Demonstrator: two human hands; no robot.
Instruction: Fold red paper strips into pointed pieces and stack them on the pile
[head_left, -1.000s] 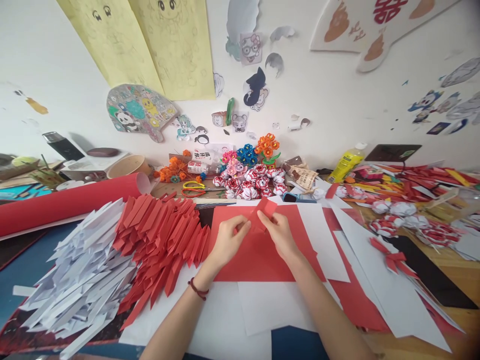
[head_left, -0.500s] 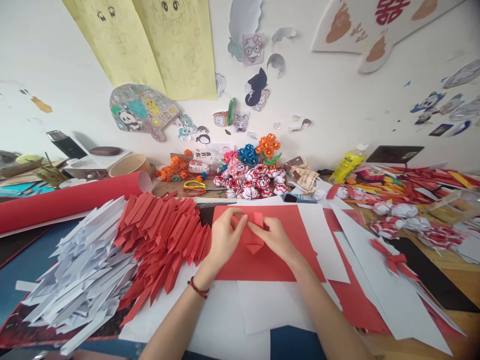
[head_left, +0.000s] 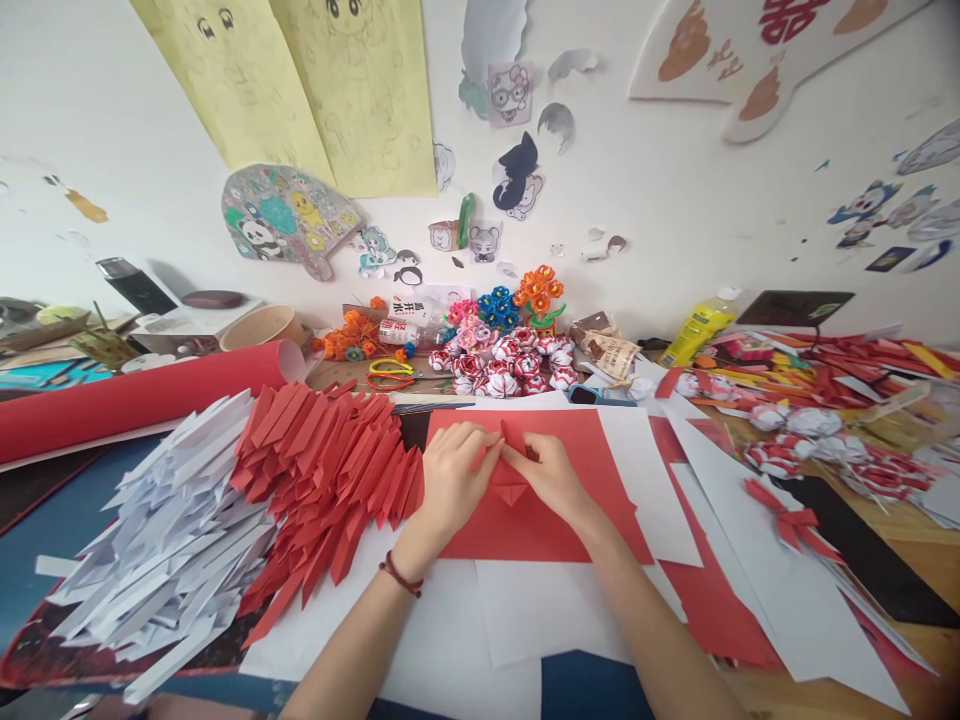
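A small folded red paper piece (head_left: 512,492) is between my hands, its pointed lower end toward me, above a large red sheet (head_left: 600,500). My left hand (head_left: 459,470) pinches its upper left part with thumb and fingertips. From the other side my right hand (head_left: 546,468) grips it, thumb close to my left thumb. Fingers cover much of the piece. Left of my hands lies a heap of folded red strips (head_left: 322,460), and beyond it a heap of folded white strips (head_left: 172,530).
Red-and-white paper balls (head_left: 517,365) and beaded flowers (head_left: 495,305) stand behind the sheet. A red roll (head_left: 150,400) lies at left. White sheets (head_left: 772,550), a yellow bottle (head_left: 697,325) and paper scraps (head_left: 817,365) are at right.
My left fingers have moved over the upper part of the red piece, which now shows as a narrow upright edge instead of a wide strip. The right hand has barely moved.
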